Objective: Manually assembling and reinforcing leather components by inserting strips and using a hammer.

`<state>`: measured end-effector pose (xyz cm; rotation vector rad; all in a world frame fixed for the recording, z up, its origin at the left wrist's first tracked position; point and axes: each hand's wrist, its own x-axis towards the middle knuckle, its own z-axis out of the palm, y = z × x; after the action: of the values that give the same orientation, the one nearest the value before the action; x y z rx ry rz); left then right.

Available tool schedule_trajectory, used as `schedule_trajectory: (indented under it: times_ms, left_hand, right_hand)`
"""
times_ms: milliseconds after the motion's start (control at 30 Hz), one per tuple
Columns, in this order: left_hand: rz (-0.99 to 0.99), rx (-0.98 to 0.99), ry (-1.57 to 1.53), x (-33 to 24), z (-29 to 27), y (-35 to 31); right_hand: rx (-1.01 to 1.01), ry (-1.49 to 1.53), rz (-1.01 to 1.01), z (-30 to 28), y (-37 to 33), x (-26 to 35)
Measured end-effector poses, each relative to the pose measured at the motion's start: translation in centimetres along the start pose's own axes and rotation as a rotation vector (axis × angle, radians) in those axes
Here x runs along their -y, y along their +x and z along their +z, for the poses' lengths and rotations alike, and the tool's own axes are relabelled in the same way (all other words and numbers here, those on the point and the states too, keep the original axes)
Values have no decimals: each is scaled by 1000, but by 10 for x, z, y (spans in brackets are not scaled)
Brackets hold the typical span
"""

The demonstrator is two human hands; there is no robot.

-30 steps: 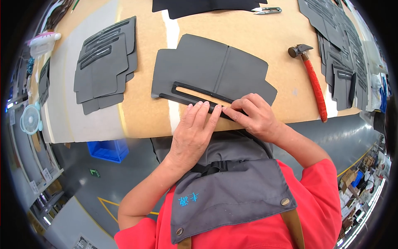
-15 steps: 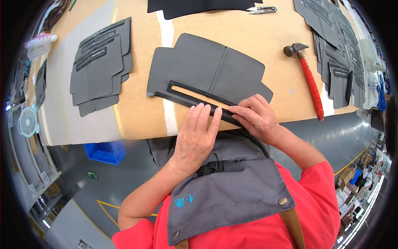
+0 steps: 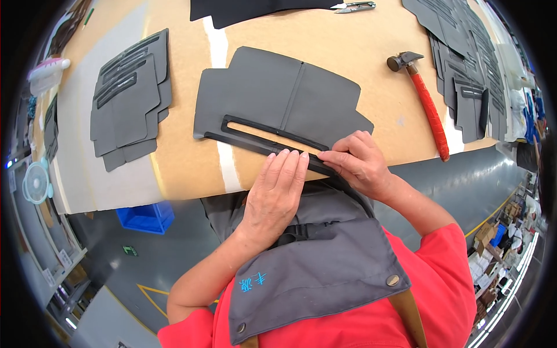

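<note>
A dark grey, leather-like cut panel [image 3: 249, 87] lies on the table in front of me, with a seam across it and a long slot framed in black along its near side. My left hand [image 3: 277, 191] rests with outstretched fingers on the panel's black near edge, below the slot. At the slot's right end, my right hand [image 3: 357, 163] pinches the panel's edge between thumb and bent fingers. The panel's near right corner is hidden beneath that hand.
A hammer [image 3: 426, 107] with a red handle lies right of the panel. Stacks of similar grey panels sit at left [image 3: 125, 110] and far right [image 3: 464, 64]. Thread snips [image 3: 355, 7] and a black piece [image 3: 249, 10] are at the back. A blue crate [image 3: 145, 218] stands below the table's edge.
The whole view has shifted slightly, so the table's things appear a little farther left. Both hands keep nearly the same hold on the panel's near edge.
</note>
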<state>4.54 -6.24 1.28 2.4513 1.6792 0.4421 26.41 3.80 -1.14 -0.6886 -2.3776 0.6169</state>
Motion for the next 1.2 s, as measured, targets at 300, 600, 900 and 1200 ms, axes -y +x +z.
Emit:
schedule_trajectory:
  times_ms: [300, 600, 900, 1200]
  left_hand:
    - [39, -23, -2, -3, 1, 2]
    - [40, -24, 0, -3, 6, 0]
    - [34, -45, -49, -3, 7, -4]
    - [-101, -139, -96, 30, -11, -7]
  right_hand:
    - [54, -78, -106, -9, -7, -3]
    - [58, -122, -191, -11, -8, -5]
    - [107, -110, -182, -11, -8, -1]
    - [113, -145, -200, -11, -13, -2]
